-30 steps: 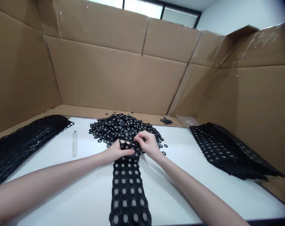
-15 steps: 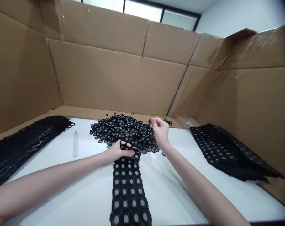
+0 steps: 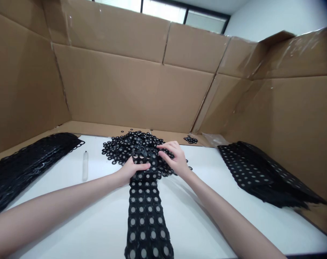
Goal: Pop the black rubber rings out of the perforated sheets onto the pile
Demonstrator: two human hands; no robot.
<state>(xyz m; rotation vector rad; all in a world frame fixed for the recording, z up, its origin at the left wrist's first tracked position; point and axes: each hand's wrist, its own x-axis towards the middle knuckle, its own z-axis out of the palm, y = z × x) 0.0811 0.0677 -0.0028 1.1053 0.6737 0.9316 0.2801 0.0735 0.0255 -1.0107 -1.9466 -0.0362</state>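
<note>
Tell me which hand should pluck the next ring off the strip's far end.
Probably the right hand: its fingertips sit at the strip's far end, while the left hand pins it.

On the white tabletop, centre: long black perforated rubber strip, running from the near edge back to a heap of loose black rubber rings. Left hand and right hand at the strip's far end, against the heap. Far left: stack of punched-out black sheets; beside it, small whitish stick. Right: stack of unpunched black sheets. Behind and around: brown cardboard walls.
</note>
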